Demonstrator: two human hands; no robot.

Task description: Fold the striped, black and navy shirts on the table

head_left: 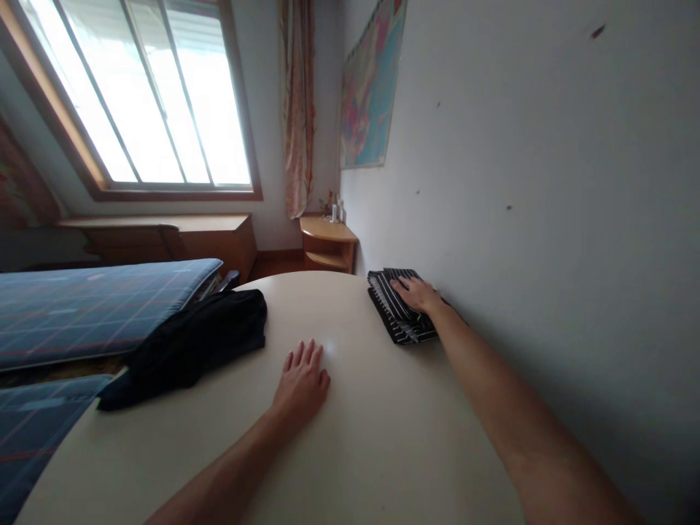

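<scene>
My right hand (pixel 416 293) lies with fingers stretched out on top of a folded black cloth with white stripes (pixel 394 315), which looks like a garment. That folded bundle sits at the right of the pale round table (pixel 361 423), close to the wall. Near the middle of the tabletop rests my left hand (pixel 303 379), palm down with its fingers stretched out and nothing in it. To its left a dark, crumpled cloth (pixel 202 339), perhaps a garment, is spread over the table's left edge.
Mattresses with a blue checked cover (pixel 98 306) lie left of the table. The white wall (pixel 547 182) runs along the right side. A small wooden corner shelf (pixel 331 230) and a long low wooden cabinet (pixel 213 230) stand at the back, below the window (pixel 147 95).
</scene>
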